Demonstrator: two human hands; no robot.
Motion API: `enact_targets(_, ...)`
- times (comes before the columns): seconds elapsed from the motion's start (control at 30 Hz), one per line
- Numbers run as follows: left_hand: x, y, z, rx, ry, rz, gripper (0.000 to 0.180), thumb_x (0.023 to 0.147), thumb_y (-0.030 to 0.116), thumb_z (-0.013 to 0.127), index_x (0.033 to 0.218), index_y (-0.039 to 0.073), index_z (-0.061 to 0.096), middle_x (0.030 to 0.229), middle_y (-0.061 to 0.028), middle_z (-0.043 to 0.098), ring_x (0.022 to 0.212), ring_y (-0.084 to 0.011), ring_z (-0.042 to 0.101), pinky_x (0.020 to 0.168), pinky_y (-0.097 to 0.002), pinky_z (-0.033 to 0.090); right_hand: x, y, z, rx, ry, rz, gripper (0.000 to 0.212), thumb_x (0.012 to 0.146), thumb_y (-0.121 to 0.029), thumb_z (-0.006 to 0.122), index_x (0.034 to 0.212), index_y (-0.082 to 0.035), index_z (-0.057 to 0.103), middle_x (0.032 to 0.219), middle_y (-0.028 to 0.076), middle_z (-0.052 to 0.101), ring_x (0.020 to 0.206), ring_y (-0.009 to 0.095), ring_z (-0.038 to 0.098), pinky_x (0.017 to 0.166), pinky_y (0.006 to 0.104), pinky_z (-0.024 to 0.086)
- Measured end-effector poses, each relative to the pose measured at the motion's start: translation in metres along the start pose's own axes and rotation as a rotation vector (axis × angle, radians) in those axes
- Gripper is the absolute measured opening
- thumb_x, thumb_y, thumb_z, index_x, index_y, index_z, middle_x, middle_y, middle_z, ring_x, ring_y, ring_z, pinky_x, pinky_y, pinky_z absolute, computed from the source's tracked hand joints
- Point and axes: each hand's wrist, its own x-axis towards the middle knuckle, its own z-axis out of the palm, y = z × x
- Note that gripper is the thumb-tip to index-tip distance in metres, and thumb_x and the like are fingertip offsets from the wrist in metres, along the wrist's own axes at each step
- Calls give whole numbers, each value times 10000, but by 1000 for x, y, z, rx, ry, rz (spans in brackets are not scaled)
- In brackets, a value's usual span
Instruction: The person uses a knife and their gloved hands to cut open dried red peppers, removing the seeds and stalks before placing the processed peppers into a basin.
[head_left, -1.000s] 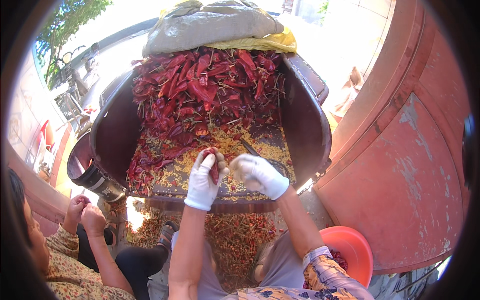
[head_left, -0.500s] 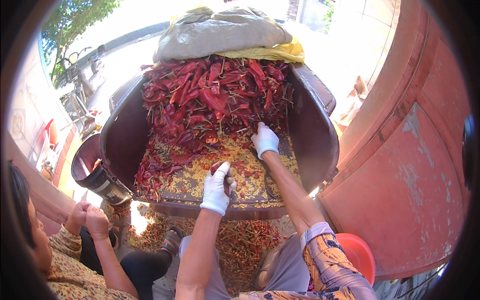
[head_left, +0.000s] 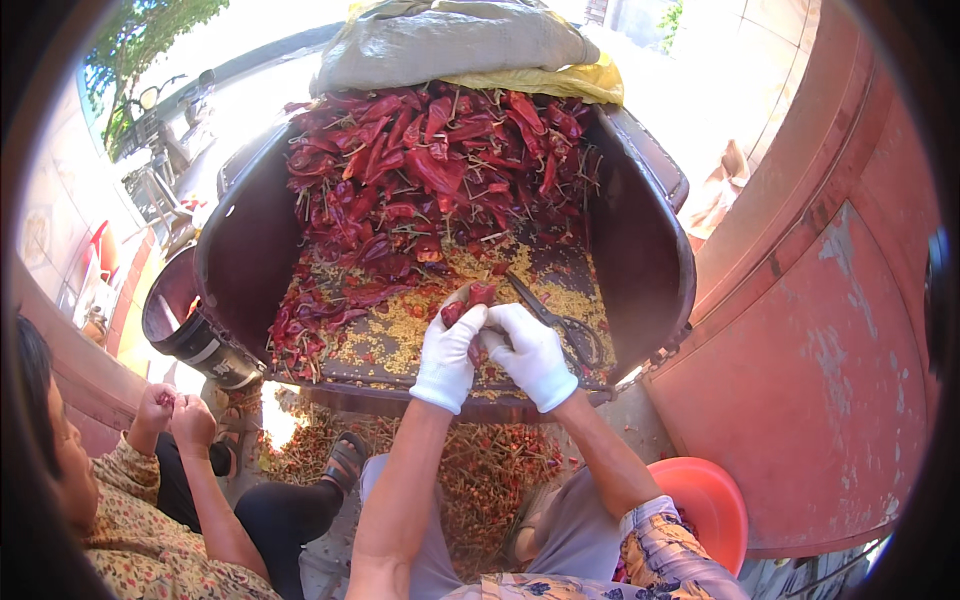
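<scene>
Back from the heap's edge (head_left: pixel 430 170), the gloved right hand (head_left: pixel 530 355) is joining the left (head_left: pixel 446 355), both closing around red chili pepper (head_left: pixel 481 294) above scattered seeds (head_left: pixel 385 335), now handling it together.

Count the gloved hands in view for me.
2: the left hand and the right hand, close together at a red pepper over the dark bin. The co-worker's two hands, at picture left, are bare; no other gloved hand shows.
</scene>
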Motion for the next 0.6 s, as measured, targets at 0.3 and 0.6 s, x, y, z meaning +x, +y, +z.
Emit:
enact_targets(0.3, -12, 5, 18, 122, 2, 51, 219, 916, 41, 603, 1124, 11, 541, 1067, -103, 628, 933, -197, 660, 798, -319, 578, 10, -6, -25, 646, 143, 462, 196, 919, -110, 629, 1096, -27, 645, 892, -14, 645, 726, 35, 564, 625, 204, 459)
enact_targets(0.6, -25, 16, 27, 239, -176, -136, 362, 947, 302, 581, 1196, 40, 565, 987, -69, 663, 746, -127, 611, 574, -255, 489, 6, 6, -40, 778, 50, 296, 111, 890, -26, 643, 1001, -24, 648, 936, -7, 611, 776, 33, 547, 659, 198, 457)
